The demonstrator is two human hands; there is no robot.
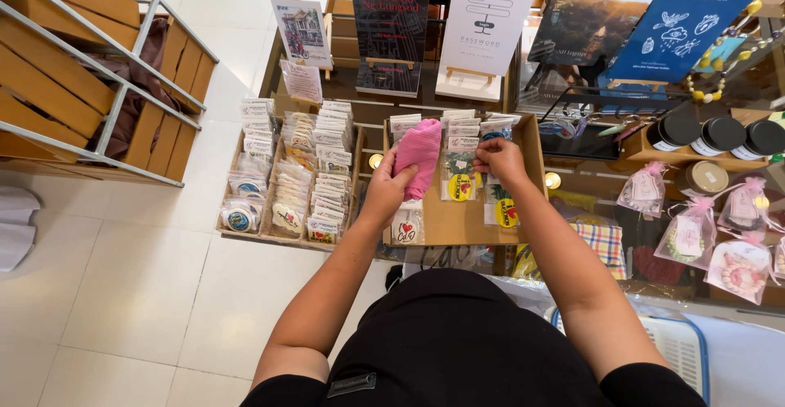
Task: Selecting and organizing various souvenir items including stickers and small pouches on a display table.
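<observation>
My left hand (384,188) grips a pink cloth (419,154) and holds it over the left side of a brown cardboard tray (458,223). My right hand (500,162) pinches a small clear packet (491,136) in a row of packets at the tray's right side. Round badges in clear sleeves (460,186) lie in the tray between my hands, one yellow, one white with a red heart. The tray rests on a wooden display shelf.
A second tray with several rows of packaged badges (282,186) sits to the left. Upright books (486,23) stand on small easels behind. Dark-lidded jars (719,133) and pink gauze pouches (740,264) are at right. White tiled floor lies at left and below.
</observation>
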